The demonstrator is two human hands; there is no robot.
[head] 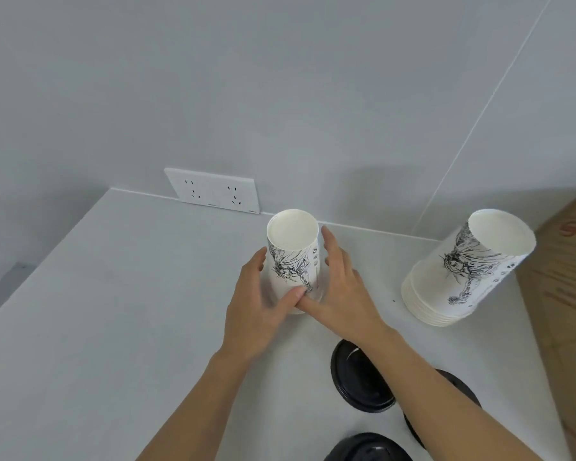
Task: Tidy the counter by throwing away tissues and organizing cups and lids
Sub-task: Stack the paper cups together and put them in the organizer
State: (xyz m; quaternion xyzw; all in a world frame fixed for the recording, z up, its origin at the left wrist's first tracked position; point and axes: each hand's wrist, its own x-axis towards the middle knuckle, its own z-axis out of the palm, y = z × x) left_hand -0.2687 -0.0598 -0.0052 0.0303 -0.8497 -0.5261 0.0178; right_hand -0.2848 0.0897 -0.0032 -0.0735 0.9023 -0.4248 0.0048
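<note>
Now both hands, left hand (256, 294) and right hand (338, 287), cup the inverted white printed paper cup (291, 257), standing upright on the grey counter (113, 294); the taller cup stack (463, 271) lies rightward.

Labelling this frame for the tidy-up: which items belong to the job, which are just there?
Job: cup stack between left hand and right hand; second cup stack; black lids.
Just there: wall socket; cardboard box.

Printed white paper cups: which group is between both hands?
The upside-down cup near the wall socket, flanked by left hand and right hand; the taller stack stands untouched.
</note>
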